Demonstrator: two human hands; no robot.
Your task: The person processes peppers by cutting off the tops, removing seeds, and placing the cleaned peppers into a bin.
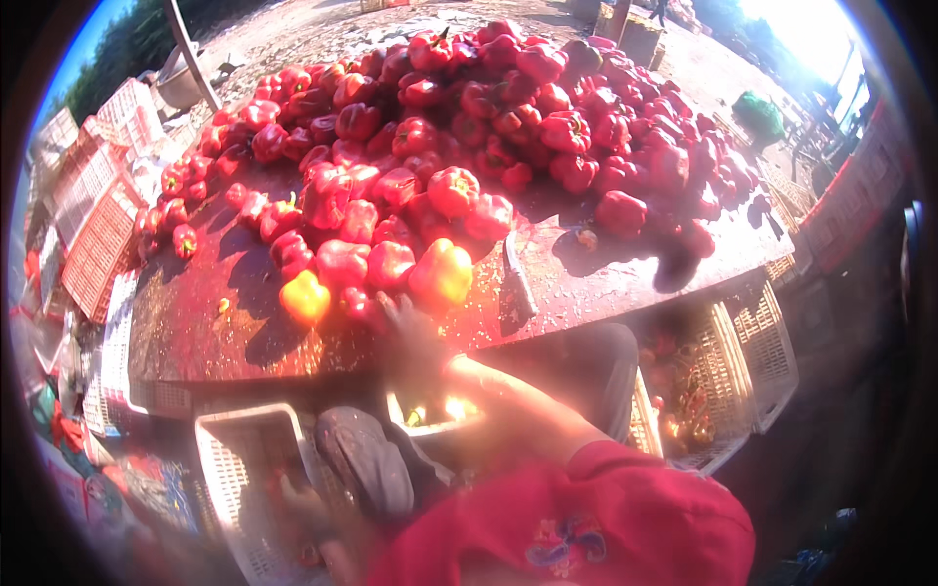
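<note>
The right hand [408,332] reaches over the front edge of the worktop [195,337], its bare forearm running up and leftward from a red sleeve [625,508] with an embroidered motif. Its fingers point forward at the peppers, blurred; whether they pinch or touch anything, I cannot tell. Nearest to them, near the worktop's front edge, lie a small red bell pepper [356,305] and a large yellow-orange bell pepper [443,273], lobed and glossy; a smaller yellow-orange bell pepper [305,299] sits farther left along that edge. The left hand [311,513] hangs low, below the worktop's front left, at a pale slatted plastic crate [220,444]; it is too dim and smeared to tell its grip.

Smooth, waxy red bell peppers [420,137] heap across the back and middle of the worktop, whose flat reddish surface is wet-looking and flecked with pale bits. A narrow, slightly curved tool [519,273] lies right of the worktop's middle. Below the worktop's front right stands a lattice-sided plastic basket [723,376].
</note>
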